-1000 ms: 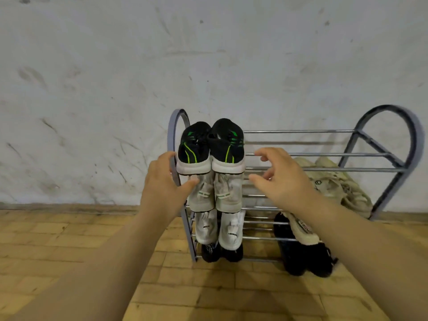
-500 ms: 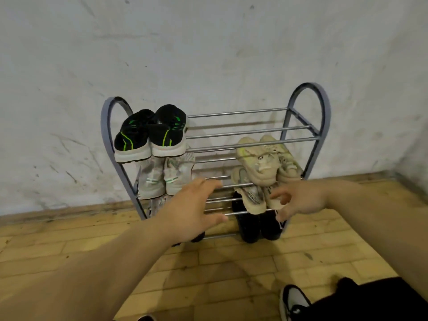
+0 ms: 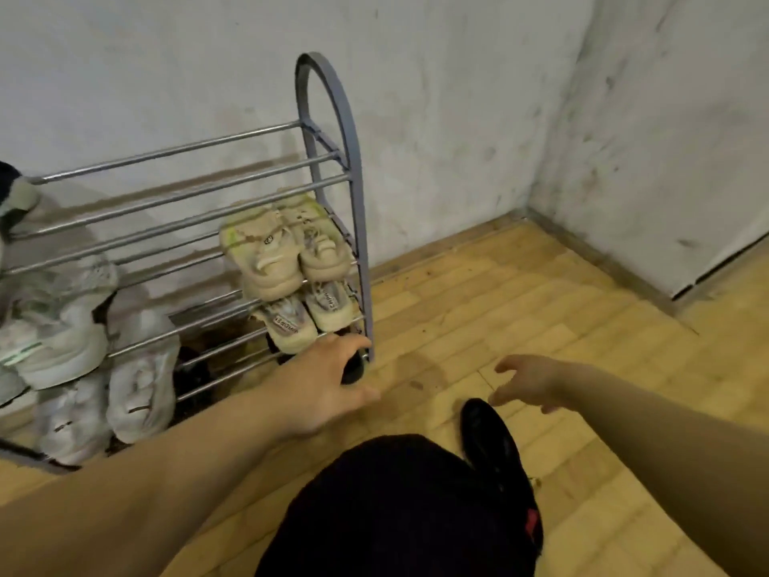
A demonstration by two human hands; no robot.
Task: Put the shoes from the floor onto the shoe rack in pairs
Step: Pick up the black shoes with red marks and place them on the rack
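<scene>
One camera only, head-worn and wide-angle, tipped forward and down. It looks from close above at the right end of the rack (image 3: 359,251), whose left part runs off the frame. Right of the rack, floor (image 3: 541,306) and wall corner (image 3: 553,160) fill the view. The left hand (image 3: 320,385) and right hand (image 3: 528,381) reach in from the bottom edge, and a dark knee (image 3: 395,514) sits nearest the lens.

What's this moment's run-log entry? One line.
left hand: open, by shoe rack base | right hand: open, over floor | beige sneakers: paired on rack
</scene>
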